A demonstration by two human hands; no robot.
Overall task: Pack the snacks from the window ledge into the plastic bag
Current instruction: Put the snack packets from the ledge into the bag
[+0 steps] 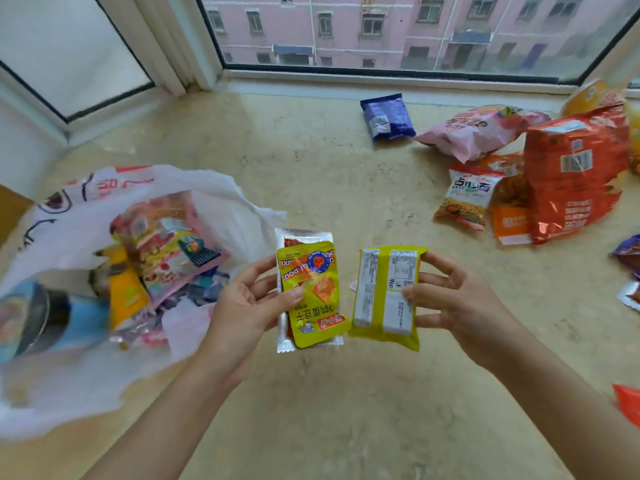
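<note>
1. Head view: the left hand [247,299] pinches two stacked packets, a yellow-green snack packet [311,296] in front of a silver sachet [304,237], thumb pressed on the front and fingers curled behind.
2. The right hand [453,299] grips a yellow wrapped snack [384,296] by its right edge, thumb on the printed label side, fingers spread along the edge and behind.
3. Both packets hang above the marble window ledge [329,174], just beside each other, not touching.
4. Left of the left fingers lies the white plastic bag [214,199], mouth open, with several colourful packets already inside.
5. Beyond the right fingers, well apart, remain a blue packet [388,116], a pink bag [474,133], a large orange bag [575,174] and a small noodle packet [467,199].
</note>
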